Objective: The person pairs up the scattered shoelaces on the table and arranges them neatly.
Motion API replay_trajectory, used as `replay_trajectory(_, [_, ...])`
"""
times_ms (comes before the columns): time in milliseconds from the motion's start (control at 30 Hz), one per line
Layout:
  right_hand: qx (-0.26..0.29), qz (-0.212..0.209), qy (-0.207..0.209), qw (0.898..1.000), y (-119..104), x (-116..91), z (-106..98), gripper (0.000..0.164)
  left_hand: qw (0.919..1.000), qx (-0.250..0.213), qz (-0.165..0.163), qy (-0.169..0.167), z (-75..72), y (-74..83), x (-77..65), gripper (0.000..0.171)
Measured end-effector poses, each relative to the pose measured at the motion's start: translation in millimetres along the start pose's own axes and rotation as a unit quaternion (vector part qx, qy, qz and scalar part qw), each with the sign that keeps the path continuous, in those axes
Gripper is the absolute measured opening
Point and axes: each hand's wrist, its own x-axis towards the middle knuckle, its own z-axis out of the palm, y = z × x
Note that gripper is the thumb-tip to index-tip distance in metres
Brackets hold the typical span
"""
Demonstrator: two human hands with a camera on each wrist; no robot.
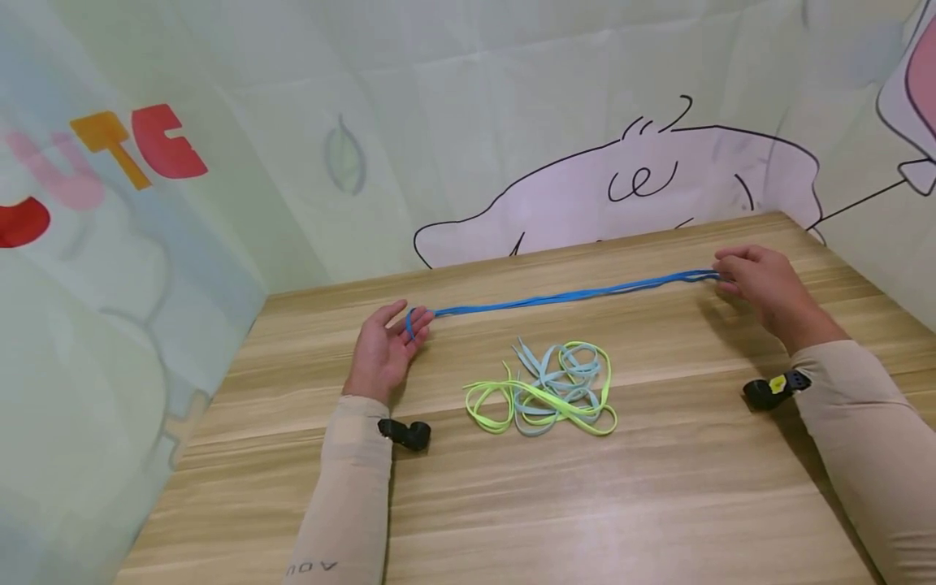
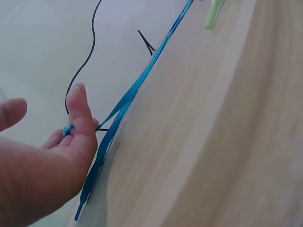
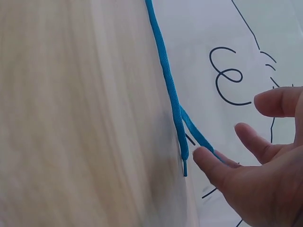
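A blue shoelace (image 1: 556,298) stretches in two strands between my hands across the back of the table. My left hand (image 1: 383,345), palm up with the thumb apart, holds one strand between its fingers, and a bit of lace pokes out past them. Beside that hand a loose lace tip (image 2: 81,205) hangs down. At the far right my right hand (image 1: 764,288) holds the other end between its fingers. One strand runs behind a finger in the right wrist view, while a second ends in a free tip (image 3: 185,166).
Nearer to me, a light blue shoelace (image 1: 544,378) and a yellow-green shoelace (image 1: 490,424) lie tangled on the wooden table (image 1: 548,504). A printed cloth (image 1: 468,122) hangs behind the table's back edge and along its left side.
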Motion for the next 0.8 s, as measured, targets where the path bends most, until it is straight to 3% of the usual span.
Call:
replay_trajectory(167, [0.0,0.007,0.0,1.0,-1.1,2.2,-1.3,0.064,0.9997,-0.011,-0.002,-0.022,-3.7,4.9,-1.6,0.051])
replay_trajectory(400, [-0.009,0.012,-0.009,1.0,-3.3,1.8,-4.2,0.067,0.9996,0.01,0.001,-0.028,-7.0,10.5,-3.8,0.036])
replay_trajectory(567, [-0.019,0.012,-0.021,1.0,-1.2,-3.0,-2.3,0.068,0.996,0.087,0.01,-0.018,-10.0,8.2,-4.2,0.05])
replay_trajectory(800, [-0.012,0.007,-0.006,1.0,-1.1,-2.1,0.8,0.064,0.978,0.203,0.036,0.033,-8.2,9.9,-4.9,0.049])
